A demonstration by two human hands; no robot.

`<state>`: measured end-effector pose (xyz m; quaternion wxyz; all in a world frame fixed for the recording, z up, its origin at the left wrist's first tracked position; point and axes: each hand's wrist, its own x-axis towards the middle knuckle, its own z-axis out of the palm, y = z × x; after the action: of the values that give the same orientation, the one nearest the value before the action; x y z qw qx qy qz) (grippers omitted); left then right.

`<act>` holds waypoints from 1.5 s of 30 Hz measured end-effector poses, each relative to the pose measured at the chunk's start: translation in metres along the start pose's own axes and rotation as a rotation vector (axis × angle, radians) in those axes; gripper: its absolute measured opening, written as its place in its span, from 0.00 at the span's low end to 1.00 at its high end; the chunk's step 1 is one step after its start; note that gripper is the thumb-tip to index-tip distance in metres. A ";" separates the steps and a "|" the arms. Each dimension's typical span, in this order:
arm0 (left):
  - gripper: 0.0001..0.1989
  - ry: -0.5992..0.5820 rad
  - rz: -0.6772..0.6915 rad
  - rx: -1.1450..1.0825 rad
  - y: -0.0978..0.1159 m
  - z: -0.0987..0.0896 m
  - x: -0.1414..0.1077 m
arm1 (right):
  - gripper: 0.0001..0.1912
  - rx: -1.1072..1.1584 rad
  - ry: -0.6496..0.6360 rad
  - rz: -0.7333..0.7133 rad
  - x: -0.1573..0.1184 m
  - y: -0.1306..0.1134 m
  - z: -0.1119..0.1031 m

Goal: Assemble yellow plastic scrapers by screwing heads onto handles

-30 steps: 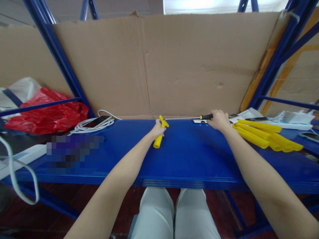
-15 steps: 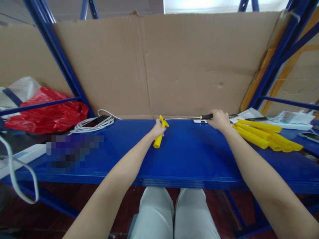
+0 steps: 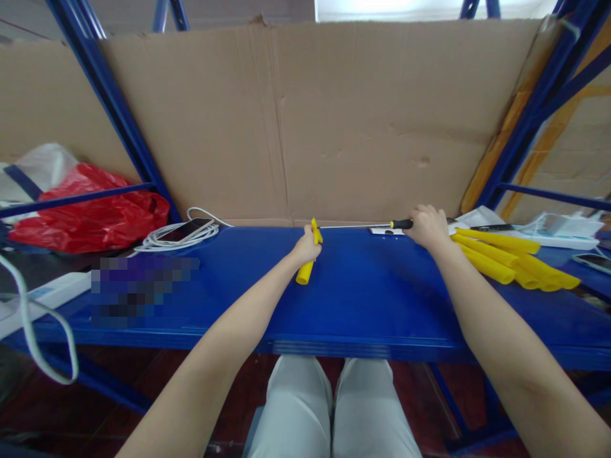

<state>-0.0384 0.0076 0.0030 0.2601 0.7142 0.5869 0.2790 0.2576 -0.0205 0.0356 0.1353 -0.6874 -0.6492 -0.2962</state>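
Observation:
My left hand (image 3: 305,248) is closed around a yellow plastic handle with a crosspiece at its top (image 3: 305,273), held tilted over the blue tabletop. My right hand (image 3: 430,226) grips a long-shafted screwdriver (image 3: 401,224) by its black and yellow handle. The thin shaft runs level to the left, and its end meets the yellow handle's crosspiece; whether the tip sits inside it I cannot tell. Just behind the screwdriver a flat whitish metal piece (image 3: 386,231) lies at the table's back edge.
Several yellow tubes (image 3: 525,264) lie right of my right forearm. A phone (image 3: 187,229) and coiled white cable (image 3: 155,244) rest at the back left, near a red plastic bag (image 3: 95,213). Cardboard (image 3: 344,121) walls off the back of the blue table (image 3: 363,299).
Both hands have shifted slightly to the right, with the screwdriver and the yellow handle. The yellow crosspiece has turned and now looks narrower.

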 end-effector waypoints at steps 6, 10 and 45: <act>0.25 0.010 -0.008 0.022 0.002 0.002 -0.002 | 0.15 -0.019 -0.152 0.104 -0.001 -0.007 -0.010; 0.26 0.013 -0.008 0.012 0.002 0.001 -0.002 | 0.17 0.018 -0.184 0.035 0.000 -0.003 -0.007; 0.28 0.011 0.021 0.038 0.003 0.004 -0.002 | 0.18 0.064 -0.111 0.034 -0.012 0.011 0.013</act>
<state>-0.0339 0.0053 0.0020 0.2402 0.7235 0.5861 0.2745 0.2714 -0.0240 0.0211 0.1259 -0.7091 -0.6529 -0.2345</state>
